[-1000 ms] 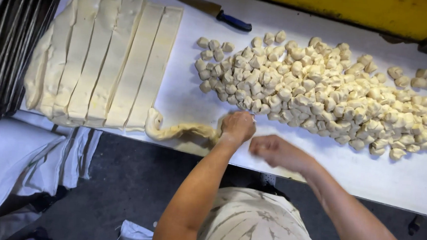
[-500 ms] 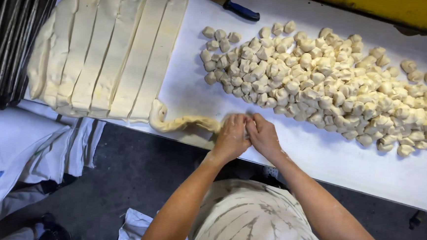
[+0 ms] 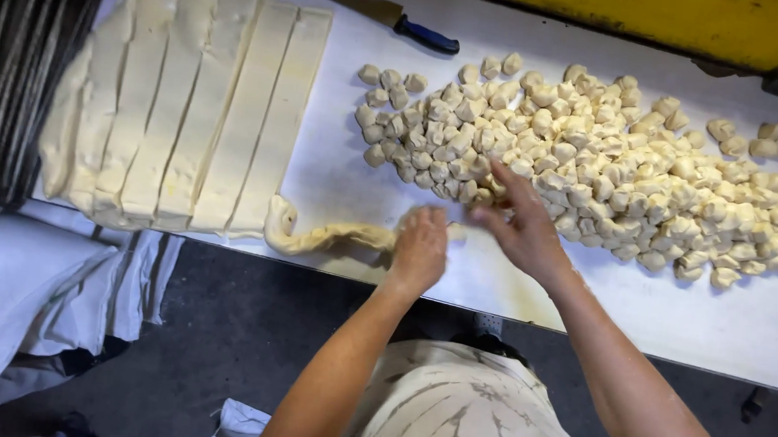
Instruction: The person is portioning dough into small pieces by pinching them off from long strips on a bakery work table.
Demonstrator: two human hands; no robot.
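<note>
We are standing at a white worktop (image 3: 724, 329), with the slab of dough strips (image 3: 189, 107) lying flat to our left so the strips stay within reach. To the right, the heap of dough pieces (image 3: 609, 160) is spreading across the middle, kept apart from the uncut strips. A twisted dough rope (image 3: 320, 235) is trailing from the nearest strip along the front edge. Our left hand (image 3: 420, 247) is gripping the rope's free end, fingers clamped on it, wrist bent down. Our right hand (image 3: 522, 225) is reaching toward the heap's near edge, fingers apart and stretched, palm down. A blue-handled knife (image 3: 388, 16) is lying beyond, well apart.
</note>
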